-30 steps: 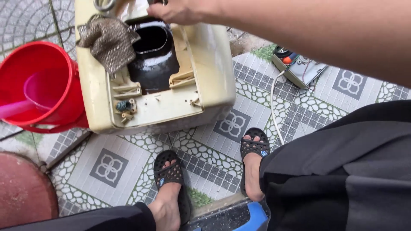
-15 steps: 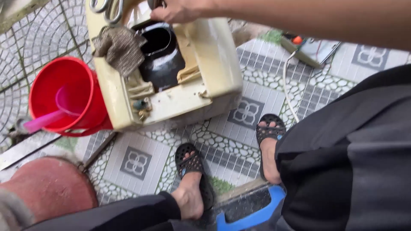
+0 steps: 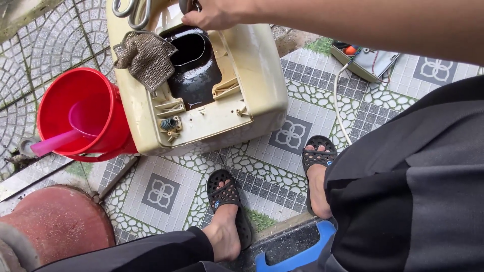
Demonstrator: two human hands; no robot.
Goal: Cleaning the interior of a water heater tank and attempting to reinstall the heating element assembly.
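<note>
The right hand (image 3: 217, 14) reaches in from the right with its fingers curled around something small and dark at the top edge of the view. What it holds is cut off there, so I cannot tell what it is. The other hand does not show at all.

Right under that hand sits a big cream plastic case (image 3: 252, 75), lying open on the tiled floor (image 3: 166, 194). A dark, shiny hollow (image 3: 194, 65) in the middle of the case is just below the fingers. To the left of the hand, a brown mesh rag (image 3: 146, 58) hangs over the case's rim, and a pair of scissors (image 3: 132, 11) lies just above the rag, near the hand.

Further left, touching the side of the case, stands a red bucket (image 3: 60, 108) with a pink scoop (image 3: 63, 138) inside it. Off to the right of the hand, well apart from it, a small grey box with wires (image 3: 365, 60) lies on the floor, and a white cord (image 3: 337, 108) trails from it.

Far below the hand are the person's 2 feet in black sandals (image 3: 227, 196), with dark trousers on each side.
</note>
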